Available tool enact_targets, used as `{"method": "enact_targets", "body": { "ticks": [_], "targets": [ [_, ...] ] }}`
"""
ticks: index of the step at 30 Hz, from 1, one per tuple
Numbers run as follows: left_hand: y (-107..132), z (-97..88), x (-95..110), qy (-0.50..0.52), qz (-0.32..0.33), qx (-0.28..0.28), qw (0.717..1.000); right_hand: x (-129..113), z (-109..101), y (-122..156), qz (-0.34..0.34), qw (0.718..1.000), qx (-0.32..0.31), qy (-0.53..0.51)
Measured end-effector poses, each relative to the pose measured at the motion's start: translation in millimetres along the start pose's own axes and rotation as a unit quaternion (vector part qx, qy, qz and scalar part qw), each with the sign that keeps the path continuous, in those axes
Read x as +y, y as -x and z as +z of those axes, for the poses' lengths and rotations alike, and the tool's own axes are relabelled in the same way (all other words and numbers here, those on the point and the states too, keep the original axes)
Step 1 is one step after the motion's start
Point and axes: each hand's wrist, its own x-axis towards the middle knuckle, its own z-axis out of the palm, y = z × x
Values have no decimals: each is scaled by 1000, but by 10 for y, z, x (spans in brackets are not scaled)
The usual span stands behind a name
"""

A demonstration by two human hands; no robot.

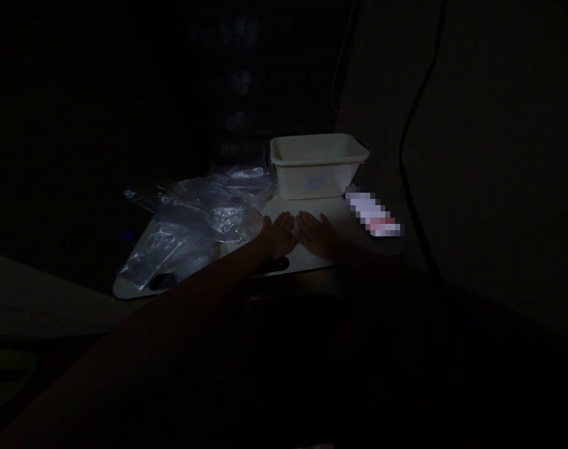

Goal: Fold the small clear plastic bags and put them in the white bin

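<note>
My left hand [278, 236] and my right hand [315, 234] are side by side over a small light-coloured table [302, 258]. The fingers of both are stretched out, and their inner edges meet or nearly meet. Neither hand shows anything held, though the dim light hides detail. Crumpled clear plastic bags [232, 218] lie just left of my left hand. Beyond my hands stands a cream plastic tub [321, 178] with a small label on its front.
A lit phone-like screen [373, 213], blurred out, lies at the table's right side. Dark oval openings [163, 282] sit near the front edge. A black cable [402, 156] hangs along the wall on the right. Most surroundings are too dark to make out.
</note>
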Motion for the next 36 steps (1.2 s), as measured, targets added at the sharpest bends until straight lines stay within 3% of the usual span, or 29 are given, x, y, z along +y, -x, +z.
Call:
{"method": "enact_targets", "body": {
  "ticks": [4,8,11,15,20,30,33,36],
  "targets": [
    [-21,18,-56,50,-8,20,999,25,14,-23,10,999,-5,-33],
    [-52,-36,-213,140,-58,108,983,146,-47,-72,37,997,12,-62],
    [-41,-109,-340,152,-81,149,974,249,-160,-88,47,996,29,-69],
    [16,-173,-418,104,-62,134,984,276,-303,-57,1,999,8,-41],
    [53,-198,-365,72,-40,110,991,164,-396,-9,-85,996,-14,28],
    [19,-136,-336,84,-14,90,992,52,-383,-43,-89,994,-23,64],
    [-2,-85,-356,139,-18,123,982,37,-403,-70,-82,995,-12,63],
    [-24,-75,-358,234,-3,159,959,47,-464,-107,-39,999,25,-8]
  ]
}}
